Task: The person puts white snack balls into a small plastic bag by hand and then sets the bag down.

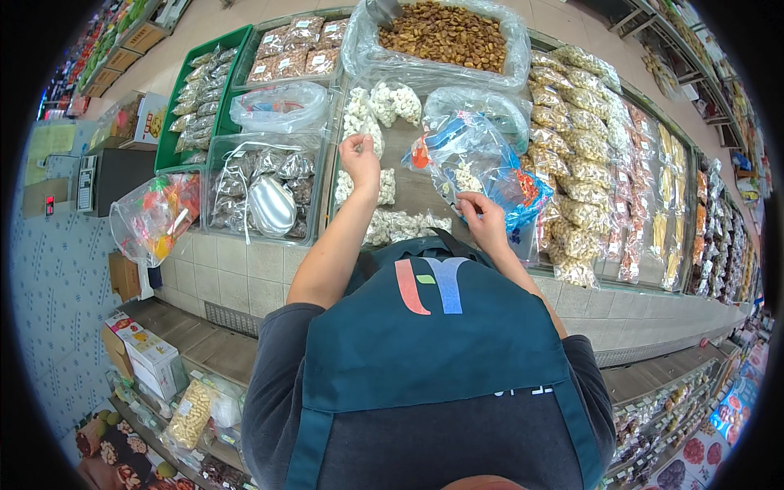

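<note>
My left hand [361,160] pinches a small clear bag of white dried pieces [360,113] near its lower part. More clear bags of the same white food [397,103] lie beside it, and others [404,228] sit along the counter's near edge. On the right, a large printed plastic bag [490,153], clear with blue and red patterns, lies open and crumpled. A few white pieces [468,177] show through its film. The thumb and fingers of my right hand [484,220] grip the near rim of this printed bag.
A plastic-lined tub of brown beans [444,37] with a metal scoop [384,11] stands at the back. Bagged goods [576,147] fill the right. At left are a green crate [202,98], a tray with a metal scoop [272,205], and a scale [87,184].
</note>
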Motion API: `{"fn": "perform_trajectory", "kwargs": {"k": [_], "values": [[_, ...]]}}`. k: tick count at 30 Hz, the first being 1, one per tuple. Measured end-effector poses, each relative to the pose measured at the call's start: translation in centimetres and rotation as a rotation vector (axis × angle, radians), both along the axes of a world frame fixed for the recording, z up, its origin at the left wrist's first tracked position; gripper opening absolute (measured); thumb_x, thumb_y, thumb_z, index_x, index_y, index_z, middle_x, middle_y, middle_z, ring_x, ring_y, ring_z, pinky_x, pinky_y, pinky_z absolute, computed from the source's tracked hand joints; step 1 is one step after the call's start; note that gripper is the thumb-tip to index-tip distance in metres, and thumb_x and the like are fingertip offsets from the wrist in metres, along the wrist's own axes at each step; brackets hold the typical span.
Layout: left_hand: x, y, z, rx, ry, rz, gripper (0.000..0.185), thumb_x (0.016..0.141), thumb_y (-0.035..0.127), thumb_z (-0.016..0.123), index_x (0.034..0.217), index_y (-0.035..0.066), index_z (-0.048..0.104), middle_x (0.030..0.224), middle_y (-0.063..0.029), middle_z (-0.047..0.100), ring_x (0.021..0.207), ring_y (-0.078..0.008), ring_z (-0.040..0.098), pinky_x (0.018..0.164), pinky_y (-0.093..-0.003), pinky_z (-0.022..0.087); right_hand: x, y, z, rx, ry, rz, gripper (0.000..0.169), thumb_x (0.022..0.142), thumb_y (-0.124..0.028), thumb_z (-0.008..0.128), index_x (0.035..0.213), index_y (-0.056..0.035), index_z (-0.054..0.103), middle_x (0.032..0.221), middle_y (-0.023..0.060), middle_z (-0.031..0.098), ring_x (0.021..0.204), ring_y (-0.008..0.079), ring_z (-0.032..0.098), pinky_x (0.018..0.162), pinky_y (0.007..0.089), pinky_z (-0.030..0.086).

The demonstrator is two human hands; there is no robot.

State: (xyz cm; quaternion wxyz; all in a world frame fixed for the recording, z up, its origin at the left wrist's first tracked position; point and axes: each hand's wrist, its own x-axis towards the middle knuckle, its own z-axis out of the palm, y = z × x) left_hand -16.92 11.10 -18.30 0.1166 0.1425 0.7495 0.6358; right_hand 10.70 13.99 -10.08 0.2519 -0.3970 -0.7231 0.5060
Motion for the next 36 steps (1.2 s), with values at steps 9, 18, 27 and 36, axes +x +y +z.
{"fn": "perform_trajectory", "kwargs": {"k": [9,18,27,36], "values": [[3.8,-2.4,14.4,0.498,-0.204,-0.361,0.012,0.099,0.014,0.051,0.096,0.003,0.045,0.102,-0.0143,0.066,0.09,-0.0148,0.06,0.085,-0.0276,0.046,-5.0,3.3,6.9,0.061,0.203,0.082,0.03,0.093,-0.019,0.06,0.117,-0.0012,0.061,0.111,0.0117,0.061,0.097,0.0186,0.061,0.078,0.0289,0.05],[7.7,-3.2,21.1,0.465,-0.407,-0.463,0.01,0.096,0.009,0.057,0.093,0.003,0.05,0.091,-0.011,0.068,0.086,-0.0134,0.063,0.081,-0.026,0.048,-8.3,2.6,12.3,-0.01,0.392,0.043,0.034,0.099,-0.03,0.052,0.113,-0.0007,0.064,0.101,0.0071,0.067,0.091,0.0135,0.059,0.08,0.0261,0.047],[9.0,-3.1,22.2,0.521,-0.443,-0.641,0.027,0.095,0.02,0.061,0.113,0.0,0.059,0.099,-0.006,0.066,0.092,-0.01,0.057,0.085,-0.0247,0.045,-7.7,2.3,12.7,-0.528,0.703,-0.19,0.042,0.102,-0.034,0.046,0.101,0.003,0.065,0.094,0.0073,0.068,0.081,0.0103,0.062,0.075,0.0248,0.05],[9.1,-2.8,22.0,0.61,-0.529,-0.62,0.044,0.102,0.032,0.045,0.119,-0.006,0.059,0.109,-0.0106,0.066,0.102,-0.015,0.059,0.089,-0.0285,0.047,-7.8,2.0,14.5,-0.598,0.768,-0.178,0.042,0.102,-0.034,0.044,0.112,0.0038,0.062,0.095,0.0089,0.068,0.084,0.0132,0.065,0.075,0.027,0.053]]}}
